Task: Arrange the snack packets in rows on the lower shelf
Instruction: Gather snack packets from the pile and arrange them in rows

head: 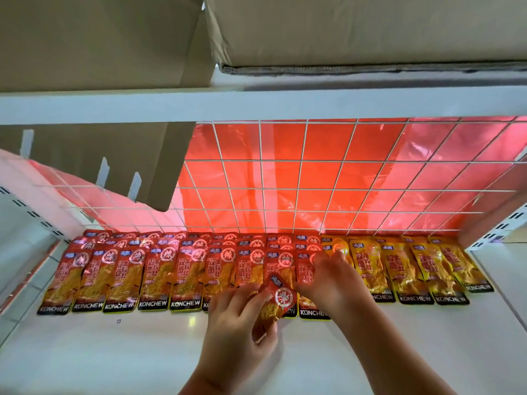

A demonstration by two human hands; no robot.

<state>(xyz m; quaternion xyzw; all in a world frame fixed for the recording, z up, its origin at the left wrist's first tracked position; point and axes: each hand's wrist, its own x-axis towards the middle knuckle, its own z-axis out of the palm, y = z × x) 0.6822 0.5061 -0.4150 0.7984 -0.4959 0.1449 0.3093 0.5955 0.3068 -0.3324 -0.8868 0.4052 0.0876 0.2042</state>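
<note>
Left hand (236,317) grips 1 red packet (275,302) (tilted) before the wire grid (299,189); right hand (328,277), fingers straight, presses the packet row (185,276) nearer that grid.

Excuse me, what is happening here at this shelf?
A person is laying snack packets in rows on the lower shelf. The left hand grips one red packet just in front of the rows. The right hand rests on packets already laid down, near where the red ones meet the yellow packets. The overlapping rows run along the back, against the wire grid. The front part of the shelf holds no packets.
</note>
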